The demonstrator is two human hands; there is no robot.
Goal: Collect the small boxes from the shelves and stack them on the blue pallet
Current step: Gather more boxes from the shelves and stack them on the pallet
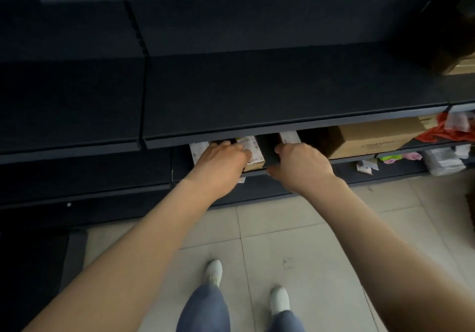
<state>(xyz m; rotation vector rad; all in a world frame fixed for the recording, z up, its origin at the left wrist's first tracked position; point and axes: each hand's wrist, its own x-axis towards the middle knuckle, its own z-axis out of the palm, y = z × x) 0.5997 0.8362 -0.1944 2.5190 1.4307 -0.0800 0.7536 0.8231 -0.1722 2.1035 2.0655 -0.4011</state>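
Both my arms reach under a dark shelf board (282, 92) to a lower shelf. My left hand (221, 160) lies over a small brown box with a white printed label (253, 151); its fingers curl onto the box. My right hand (302, 163) grips the near end of a small black box (268, 146). Another white-labelled box (198, 150) shows left of my left hand, and a white label (290, 137) shows behind my right hand. The blue pallet is out of view.
A large cardboard carton (370, 138) stands on the same shelf to the right, with red and white plastic bags (452, 128) beyond it. Small packets and a clear bag (444, 160) lie on the bottom shelf. Pale floor tiles (282, 228) and my white shoes are below.
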